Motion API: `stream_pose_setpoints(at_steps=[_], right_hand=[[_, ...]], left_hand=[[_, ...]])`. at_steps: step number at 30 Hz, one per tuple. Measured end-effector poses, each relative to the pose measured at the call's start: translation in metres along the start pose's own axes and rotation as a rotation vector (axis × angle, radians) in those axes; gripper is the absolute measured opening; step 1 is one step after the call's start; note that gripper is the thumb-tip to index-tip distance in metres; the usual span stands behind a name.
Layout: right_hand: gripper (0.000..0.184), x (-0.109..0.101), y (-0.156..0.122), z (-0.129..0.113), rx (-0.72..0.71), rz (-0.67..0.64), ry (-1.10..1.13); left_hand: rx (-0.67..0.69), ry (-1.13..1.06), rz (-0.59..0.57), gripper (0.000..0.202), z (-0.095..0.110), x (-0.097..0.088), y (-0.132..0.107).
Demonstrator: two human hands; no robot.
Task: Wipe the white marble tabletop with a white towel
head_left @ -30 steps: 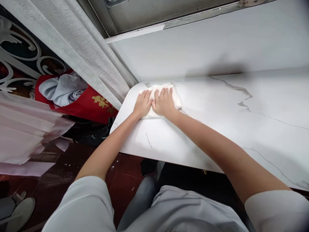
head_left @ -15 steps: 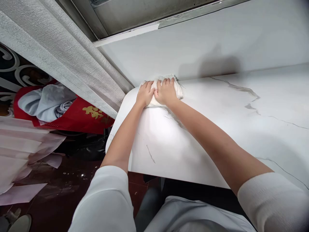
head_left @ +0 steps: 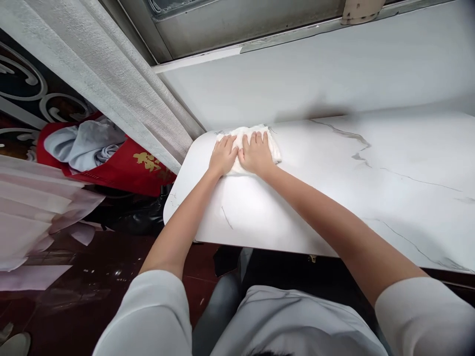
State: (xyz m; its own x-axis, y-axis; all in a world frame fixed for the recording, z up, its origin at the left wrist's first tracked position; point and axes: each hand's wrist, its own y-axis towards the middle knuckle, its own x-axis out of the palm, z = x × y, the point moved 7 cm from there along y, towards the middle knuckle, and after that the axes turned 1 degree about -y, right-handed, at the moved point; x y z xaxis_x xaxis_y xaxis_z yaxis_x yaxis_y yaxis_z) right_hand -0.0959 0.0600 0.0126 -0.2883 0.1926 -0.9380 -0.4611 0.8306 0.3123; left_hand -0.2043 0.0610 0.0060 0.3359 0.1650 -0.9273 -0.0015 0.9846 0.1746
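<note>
A white cloth (head_left: 273, 149) lies flat on the white marble-patterned tabletop (head_left: 334, 188), near its far left rounded corner. My left hand (head_left: 221, 156) and my right hand (head_left: 256, 154) rest side by side on top of the cloth, palms down, fingers stretched out and pressing it against the surface. Most of the cloth is hidden under both hands; only its far and right edges show.
A grey curtain (head_left: 111, 89) hangs at the left, close to the table corner. A white wall (head_left: 315, 74) runs behind the table under a window frame (head_left: 230, 29). On the dark floor at the left sit a red bag (head_left: 122, 170) with grey fabric and pale pink sheets (head_left: 33, 207).
Both hands pushed the cloth away to the table's back edge, then drew it back a little toward me. The camera view shifted slightly.
</note>
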Motion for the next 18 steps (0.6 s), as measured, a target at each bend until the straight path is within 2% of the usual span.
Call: stream_pose_setpoints(at_steps=[5,9,11,14,18], right_hand=[[0.058,-0.02,-0.066,-0.001,-0.063,-0.006,-0.069],[0.058,-0.043,-0.128,0.005,-0.139,0.011,-0.131],[0.058,-0.054,-0.156,0.01,-0.159,0.029,-0.14],[0.059,-0.066,-0.186,0.018,-0.152,0.05,-0.174],[0.059,-0.072,-0.197,0.028,-0.107,0.038,-0.243]], left_hand=[[-0.01,0.022,0.025,0.049,0.04,0.0,-0.067],[0.006,0.061,0.044,0.05,0.084,0.003,-0.126],[0.02,0.085,0.026,0.051,0.106,0.006,-0.149],[0.047,0.108,-0.018,0.052,0.133,0.01,-0.167],[0.079,0.126,-0.065,0.053,0.152,0.015,-0.166]])
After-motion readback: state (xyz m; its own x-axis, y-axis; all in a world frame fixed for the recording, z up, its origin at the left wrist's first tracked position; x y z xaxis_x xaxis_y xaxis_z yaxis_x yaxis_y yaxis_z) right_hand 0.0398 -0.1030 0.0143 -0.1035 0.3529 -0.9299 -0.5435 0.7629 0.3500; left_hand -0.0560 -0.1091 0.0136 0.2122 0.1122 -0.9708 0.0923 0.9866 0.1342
